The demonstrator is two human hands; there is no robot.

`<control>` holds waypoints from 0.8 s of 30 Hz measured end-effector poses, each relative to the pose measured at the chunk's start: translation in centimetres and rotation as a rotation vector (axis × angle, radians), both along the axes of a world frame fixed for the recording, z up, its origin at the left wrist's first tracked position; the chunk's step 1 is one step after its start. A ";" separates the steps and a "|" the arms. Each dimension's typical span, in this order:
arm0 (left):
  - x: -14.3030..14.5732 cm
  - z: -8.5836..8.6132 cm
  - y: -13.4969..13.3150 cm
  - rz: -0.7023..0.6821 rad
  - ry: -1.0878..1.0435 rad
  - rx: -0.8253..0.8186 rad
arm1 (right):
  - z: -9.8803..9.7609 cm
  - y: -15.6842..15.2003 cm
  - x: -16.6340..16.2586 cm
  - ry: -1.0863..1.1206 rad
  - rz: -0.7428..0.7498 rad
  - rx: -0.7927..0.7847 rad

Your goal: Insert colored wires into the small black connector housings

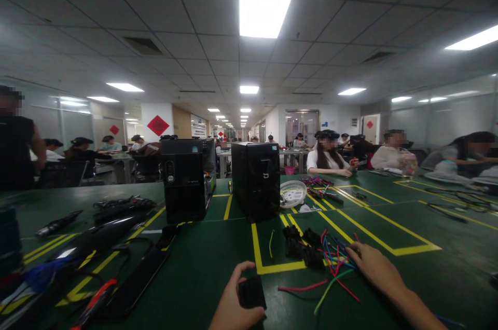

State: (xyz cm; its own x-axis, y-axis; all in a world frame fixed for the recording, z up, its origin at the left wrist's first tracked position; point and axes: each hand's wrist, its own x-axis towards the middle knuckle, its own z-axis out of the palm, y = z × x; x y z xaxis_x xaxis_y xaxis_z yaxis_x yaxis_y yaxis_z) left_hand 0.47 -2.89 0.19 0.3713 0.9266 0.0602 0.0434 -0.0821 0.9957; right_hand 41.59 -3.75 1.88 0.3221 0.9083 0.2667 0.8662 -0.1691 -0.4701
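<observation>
My left hand (235,301) is curled around a small black block-shaped part (252,292) near the table's front edge, thumb and fingers on either side of it. To its right, my right hand (371,266) reaches into a pile of loose coloured wires (335,255), with its fingertips pinched at the pile's right side. Which wire lies between the fingertips is partly hidden. Several black block-shaped parts (295,244) lie just left of the wires. A red wire (303,287) and a green wire (329,291) stick out toward me.
Two black computer towers (256,179) (184,184) stand across the green table (194,262). A white basket (292,194) sits right of them. Black panels, cables and a red-and-black tool (95,301) lie at the left. Yellow tape (416,250) marks the tabletop. People sit at the far side.
</observation>
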 end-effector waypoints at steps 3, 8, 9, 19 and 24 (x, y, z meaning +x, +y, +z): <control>0.0 -0.4 0.2 -0.063 -0.218 -0.084 | 0.8 -0.1 0.4 0.058 -0.094 0.081; 0.4 -0.3 -0.5 0.021 -0.441 -0.274 | 3.9 -1.1 -0.1 0.160 -0.292 0.346; 0.5 -0.1 -0.7 0.045 -0.451 -0.308 | 4.7 -1.3 -0.9 0.174 -0.296 0.401; 0.4 1.8 -1.3 0.128 -0.695 -0.415 | 8.8 -4.3 -20.3 0.836 0.520 0.307; 0.4 2.2 -1.1 0.095 -0.776 -0.420 | 3.9 -4.9 -25.2 0.930 0.654 -0.033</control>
